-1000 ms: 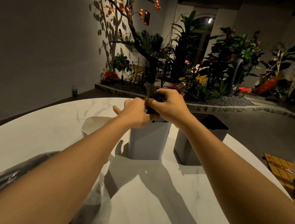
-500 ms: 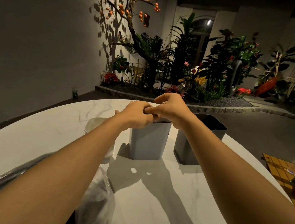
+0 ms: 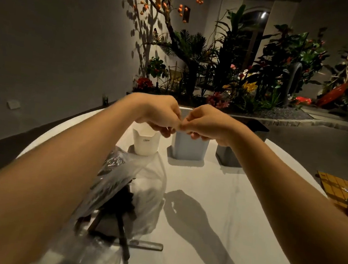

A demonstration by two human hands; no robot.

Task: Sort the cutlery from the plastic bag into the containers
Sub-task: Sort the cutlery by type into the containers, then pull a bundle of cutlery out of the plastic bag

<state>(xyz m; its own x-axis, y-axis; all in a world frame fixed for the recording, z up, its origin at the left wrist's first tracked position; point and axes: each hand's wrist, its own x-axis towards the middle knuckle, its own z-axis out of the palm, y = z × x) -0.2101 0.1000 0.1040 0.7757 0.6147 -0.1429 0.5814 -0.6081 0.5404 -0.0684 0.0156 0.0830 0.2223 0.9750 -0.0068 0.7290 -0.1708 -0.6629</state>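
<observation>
My left hand (image 3: 160, 114) and right hand (image 3: 206, 122) meet curled above the containers (image 3: 188, 148); whether they pinch anything, cannot tell. Dark cutlery (image 3: 119, 219) waits in the plastic bag (image 3: 141, 182) on the surface (image 3: 224, 213): light, stiff, probably slick. Grip by handles.

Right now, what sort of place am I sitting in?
Probably an indoor lobby or restaurant courtyard, dimly lit. A white marble-look table stands before a stone-edged planter bed of tropical plants, beside a decorative tree with orange fruit against a plain wall.
</observation>
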